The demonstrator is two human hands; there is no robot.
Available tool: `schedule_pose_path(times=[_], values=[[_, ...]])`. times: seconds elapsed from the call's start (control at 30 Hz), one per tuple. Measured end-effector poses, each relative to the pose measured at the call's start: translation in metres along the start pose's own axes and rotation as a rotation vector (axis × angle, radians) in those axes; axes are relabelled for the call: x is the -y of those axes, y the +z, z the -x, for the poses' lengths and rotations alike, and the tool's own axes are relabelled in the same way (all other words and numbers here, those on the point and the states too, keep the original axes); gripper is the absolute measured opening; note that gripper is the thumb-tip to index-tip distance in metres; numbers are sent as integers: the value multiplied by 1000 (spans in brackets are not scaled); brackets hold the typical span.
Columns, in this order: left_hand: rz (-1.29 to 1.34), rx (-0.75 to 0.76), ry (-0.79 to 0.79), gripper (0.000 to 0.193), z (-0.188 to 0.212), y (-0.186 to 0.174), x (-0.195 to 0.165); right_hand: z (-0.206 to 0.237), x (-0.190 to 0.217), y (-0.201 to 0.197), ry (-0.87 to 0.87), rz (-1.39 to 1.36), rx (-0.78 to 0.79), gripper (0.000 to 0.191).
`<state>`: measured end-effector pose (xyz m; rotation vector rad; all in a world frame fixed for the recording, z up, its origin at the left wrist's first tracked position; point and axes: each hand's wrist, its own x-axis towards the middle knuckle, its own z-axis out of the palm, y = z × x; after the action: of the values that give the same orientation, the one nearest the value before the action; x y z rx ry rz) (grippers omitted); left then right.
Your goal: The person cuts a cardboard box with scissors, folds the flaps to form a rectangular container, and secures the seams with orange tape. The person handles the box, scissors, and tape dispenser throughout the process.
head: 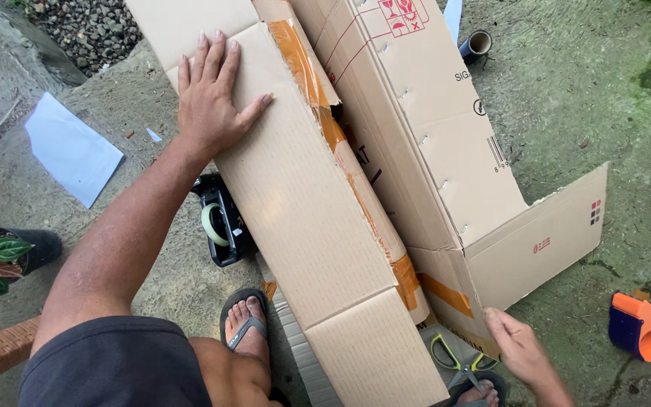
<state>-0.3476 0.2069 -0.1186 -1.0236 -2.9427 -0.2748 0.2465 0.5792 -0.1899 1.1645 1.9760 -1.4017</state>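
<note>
Left grip: the left hand (212,98) lies flat, fingers spread wide, palm down on the long cardboard panel (303,196); it presses and closes on nothing.
Right grip: the right hand (518,348) sits at the 5 o'clock corner of the box, fingers loosely curled at the edge of the lower flap (453,298); whether it pinches the edge cannot be told.
Work item: the panel runs from 11 o'clock to 5 o'clock, resting on the flattened stapled box (446,143) on the concrete floor (582,98).
Orange tape seam (325,113): torn and wrinkled along the panel's right edge.
Risk, slip: only one flat palm loads the panel; it is likely to slide toward 5 o'clock if pressure eases.
Risk, staples: exposed staples (423,139) line the box at 1 o'clock; a hand sweeping across could be scratched.
Risk, scissors: green-handled scissors (461,358) lie at 6 o'clock beside a sandalled foot (246,328); a step could catch them.
Nearby: black tape dispenser (220,222) at 9 o'clock, orange and blue dispenser (638,328) at 4 o'clock.
</note>
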Motion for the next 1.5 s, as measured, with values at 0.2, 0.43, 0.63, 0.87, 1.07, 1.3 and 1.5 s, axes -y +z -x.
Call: schedule_pose_path(times=[0.2,0.43,0.63,0.87,1.07,1.3,1.5], values=[[116,-64,210,56,2,0,-11,31,43,26,-340,203,37,32],[247,-162,391,38,5,-7,-28,39,85,29,-592,413,-169,18],[321,-140,405,41,12,-20,-33,5,123,31,-833,142,-233,31],[274,-133,387,39,12,-22,-35,-73,181,20,-700,12,-374,23],[276,-121,361,41,3,-20,-31,-135,253,-18,-307,384,-270,75],[294,-117,346,38,-1,-16,-29,-108,269,-44,-202,453,-243,46],[274,-178,344,33,-6,-9,-28,-27,306,-53,-141,629,-320,45]])
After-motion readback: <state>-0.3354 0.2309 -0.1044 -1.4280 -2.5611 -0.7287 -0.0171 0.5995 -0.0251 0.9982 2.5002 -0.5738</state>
